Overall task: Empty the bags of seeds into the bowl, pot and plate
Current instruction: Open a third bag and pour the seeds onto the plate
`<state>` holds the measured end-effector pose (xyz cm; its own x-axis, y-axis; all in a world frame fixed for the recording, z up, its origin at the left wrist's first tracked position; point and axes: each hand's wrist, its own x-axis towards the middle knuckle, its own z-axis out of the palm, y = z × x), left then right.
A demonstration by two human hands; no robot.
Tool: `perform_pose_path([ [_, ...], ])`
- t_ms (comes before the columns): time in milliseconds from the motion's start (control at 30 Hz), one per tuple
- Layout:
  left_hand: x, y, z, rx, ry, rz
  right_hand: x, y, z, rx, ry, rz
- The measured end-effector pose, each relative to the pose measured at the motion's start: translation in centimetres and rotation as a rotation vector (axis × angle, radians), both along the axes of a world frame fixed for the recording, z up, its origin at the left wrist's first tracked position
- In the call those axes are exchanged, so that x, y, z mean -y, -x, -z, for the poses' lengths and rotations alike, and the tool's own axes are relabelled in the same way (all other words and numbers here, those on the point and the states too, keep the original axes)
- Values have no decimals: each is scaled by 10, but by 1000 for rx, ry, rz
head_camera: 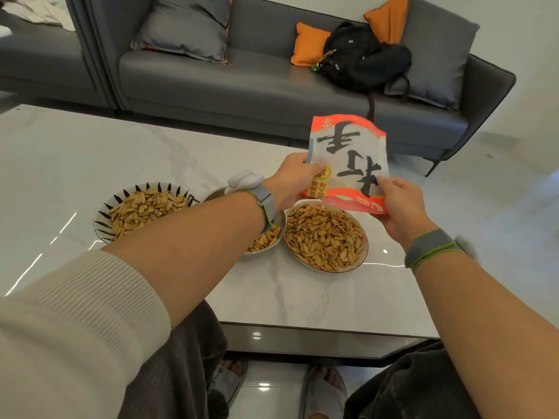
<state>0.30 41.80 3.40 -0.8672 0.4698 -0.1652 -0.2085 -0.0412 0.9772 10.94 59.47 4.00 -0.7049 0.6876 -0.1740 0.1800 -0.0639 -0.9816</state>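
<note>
Above the plate, holding the upturned bag with left hand and right hand pinching its sides; shaking gently, keeping the mouth over heaped seeds, avoiding spills onto the table.

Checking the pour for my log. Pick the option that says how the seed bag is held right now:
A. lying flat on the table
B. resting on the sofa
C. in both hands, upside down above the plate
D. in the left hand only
C: the left hand and right hand both grip the seed bag, its print inverted, over the seed-filled plate.
</note>
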Motion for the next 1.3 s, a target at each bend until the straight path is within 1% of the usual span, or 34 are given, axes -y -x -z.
perform_pose_path([
  [133, -4, -6, 0, 135, -10, -22, -2, -9, -1, 55, -18, 35],
  [233, -6, -18, -4, 179, 42, 28, -8, -24, -5, 111, 5, 43],
  [367, -7, -36, -20, 184, 85, 245, -11, -57, -13, 174, 140, 46],
  [400, -12, -44, -26, 176, 99, 322, -16, -70, -18, 179, 157, 57],
  [433, -10, -43, -26, 161, 129, 352, -12, -74, -19, 209, 161, 38],
  [533, -41, -66, -35, 178, 166, 448, -26, -120, -46, 244, 66, 125],
  [567, -45, -67, -32, 174, 164, 418, -25, -123, -49, 274, 73, 121],
  [633, -71, -90, -37, 200, 119, 420, -39, -150, -65, 289, 23, 178],
  [700, -90, -105, -33, 140, 116, 381, -47, -165, -71, 331, 17, 201],
  [800, -120, -133, -24, 36, 181, 411, -66, -201, -66, 437, -4, 255],
  [900, -148, -163, -12, 18, 234, 465, -78, -241, -54, 557, 25, 294],
  [1000, -172, -188, 4, 12, 263, 544, -95, -274, -46, 595, 53, 338],
  [1100, -201, -227, 16, -27, 369, 679, -121, -319, -36, 639, 53, 383],
  [1133, -199, -229, 18, -42, 398, 699, -120, -321, -35, 674, 38, 370],
  [1233, -219, -268, 33, -67, 483, 816, -129, -364, -16, 811, 27, 348],
  [1300, -226, -286, 48, -106, 558, 882, -131, -385, 0, 922, 48, 280],
])
